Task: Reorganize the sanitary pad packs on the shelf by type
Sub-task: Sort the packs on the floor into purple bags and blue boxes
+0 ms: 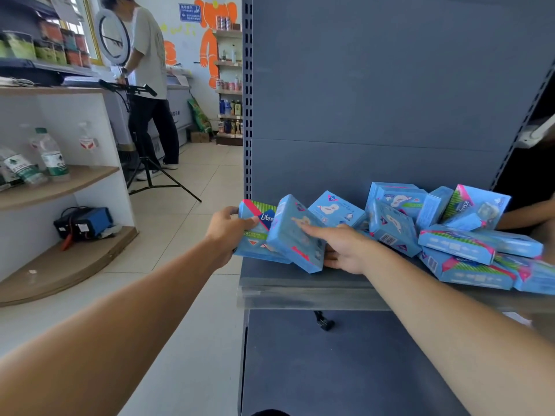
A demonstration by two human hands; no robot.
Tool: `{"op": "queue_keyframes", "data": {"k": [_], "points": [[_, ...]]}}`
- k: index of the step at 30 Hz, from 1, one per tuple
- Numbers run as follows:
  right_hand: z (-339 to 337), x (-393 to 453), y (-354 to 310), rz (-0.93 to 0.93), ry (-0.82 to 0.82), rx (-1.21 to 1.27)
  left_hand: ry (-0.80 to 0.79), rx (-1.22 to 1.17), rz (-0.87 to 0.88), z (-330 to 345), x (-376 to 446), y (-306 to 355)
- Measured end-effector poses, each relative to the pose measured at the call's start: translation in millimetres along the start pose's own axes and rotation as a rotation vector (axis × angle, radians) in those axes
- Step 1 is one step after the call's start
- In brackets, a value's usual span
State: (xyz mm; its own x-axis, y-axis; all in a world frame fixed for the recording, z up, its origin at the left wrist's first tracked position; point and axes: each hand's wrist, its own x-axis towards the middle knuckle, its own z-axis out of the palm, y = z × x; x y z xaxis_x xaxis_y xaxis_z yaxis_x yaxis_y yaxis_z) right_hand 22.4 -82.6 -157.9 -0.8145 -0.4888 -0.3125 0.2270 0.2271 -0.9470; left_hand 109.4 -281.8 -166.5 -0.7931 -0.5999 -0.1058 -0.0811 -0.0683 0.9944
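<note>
Here, left hand (225, 231) gripping end pack (255, 232) — right hand (342, 250) pinching tilted pack (295, 235)

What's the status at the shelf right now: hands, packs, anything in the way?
Left hand grips the leftmost pack. Right hand grips the tilted pack beside it. Unsorted pile crowds the shelf to the right.
</note>
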Motion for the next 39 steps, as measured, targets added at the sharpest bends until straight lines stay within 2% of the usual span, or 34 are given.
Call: {"op": "queue_keyframes", "data": {"k": [5, 16, 21, 26, 28, 32, 35, 39], "points": [[-3.4, -7.8, -3.3, -0.124, -0.012, 0.137, -0.063, -0.029, 0.048, -5.0, -10.8, 9.5], [-51.0, -85.4, -25.4, -0.342, 0.083, 0.176, -0.224, -0.161, 0.2, 17.3, -56.2, 48.6], [-77.0, -136.3, -29.2, -0.363, 0.14, 0.142, -0.424, -0.19, 0.234, 63.6, -97.9, 65.4], [-112.1, -184.4, -24.0, -0.392, 0.302, 0.14, -0.596, -0.224, 0.253, 120.5, -142.8, 76.0], [-131.1, -205.4, -15.6, -0.4, 0.355, 0.128, -0.704, -0.146, 0.247, 144.1, -162.9, 74.7], [-166.8, -240.9, 1.1, -0.408, 0.501, 0.087, -0.728, 0.332, 0.438, 190.0, -194.7, 71.2], [-190.0, -262.9, 21.2, -0.377, 0.626, 0.044, -0.768, 0.418, 0.542, 222.6, -213.2, 63.7], [-220.5, -285.1, 47.2, -0.454, 0.834, 0.024, -0.745, 0.557, 0.822, 261.8, -236.3, 48.8]]}}
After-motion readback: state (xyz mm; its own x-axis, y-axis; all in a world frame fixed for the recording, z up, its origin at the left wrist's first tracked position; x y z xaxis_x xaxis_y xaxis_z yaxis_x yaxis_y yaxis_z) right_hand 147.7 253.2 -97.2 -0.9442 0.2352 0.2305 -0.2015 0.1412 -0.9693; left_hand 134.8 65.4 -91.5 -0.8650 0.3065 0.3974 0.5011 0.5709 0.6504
